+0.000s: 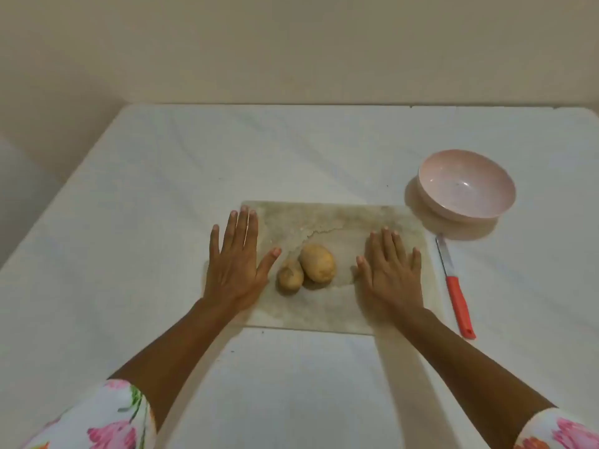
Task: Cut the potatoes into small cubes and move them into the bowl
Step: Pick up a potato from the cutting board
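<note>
While flat and empty, left grip and right grip either side of potatoes.

White for the cloth and cream-beige for the wall; on the board, off-white mottled with grey-brown stains. Yellow-tan on the big potato, duller brown on the small potato — pale pink with faint dark specks in the bowl. On the knife, a red-orange handle and a silvery blade — on the left sleeve and right sleeve, white printed with pink flowers and touches of orange, green stems on the left.
</note>
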